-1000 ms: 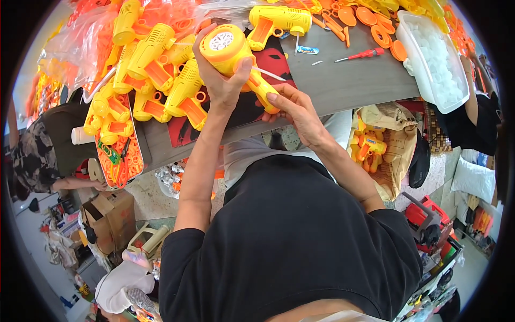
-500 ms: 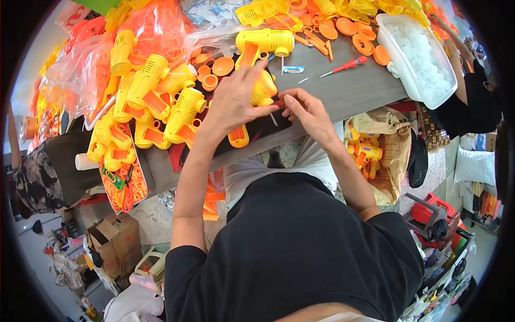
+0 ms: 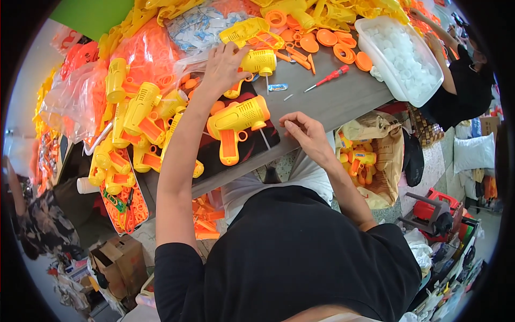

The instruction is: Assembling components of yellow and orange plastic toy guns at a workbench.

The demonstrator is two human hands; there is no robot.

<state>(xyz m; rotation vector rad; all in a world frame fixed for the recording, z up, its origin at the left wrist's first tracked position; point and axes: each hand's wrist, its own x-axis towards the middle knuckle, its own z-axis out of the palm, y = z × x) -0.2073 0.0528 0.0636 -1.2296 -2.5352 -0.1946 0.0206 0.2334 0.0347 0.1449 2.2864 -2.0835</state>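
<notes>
A yellow toy gun body [image 3: 238,121] with an orange inner handle lies on a dark mat [image 3: 206,142] before me, a thin pale rod [image 3: 265,139] under its front end. My left hand [image 3: 225,67] reaches past it, fingers apart, over the rear of a second yellow toy gun body [image 3: 261,61]. Whether the fingertips touch that one I cannot tell. Right of the nearer body, my right hand [image 3: 304,134] hovers apart from it, fingers curled and thumb against the forefinger. Anything pinched there is too small or hidden to make out.
More toy gun bodies [image 3: 142,107] pile up on the left, beside a tray of orange rings [image 3: 134,209]. A red screwdriver [image 3: 327,79], orange discs [image 3: 326,37] and a white bin [image 3: 365,40] of translucent pieces lie right. A paper sack [image 3: 394,161] stands below the table; another person [image 3: 466,86] works beyond.
My left hand has left the nearer toy gun body and moved up to the farther one. My right hand has drawn away from the nearer body. The whole view has shifted slightly.
</notes>
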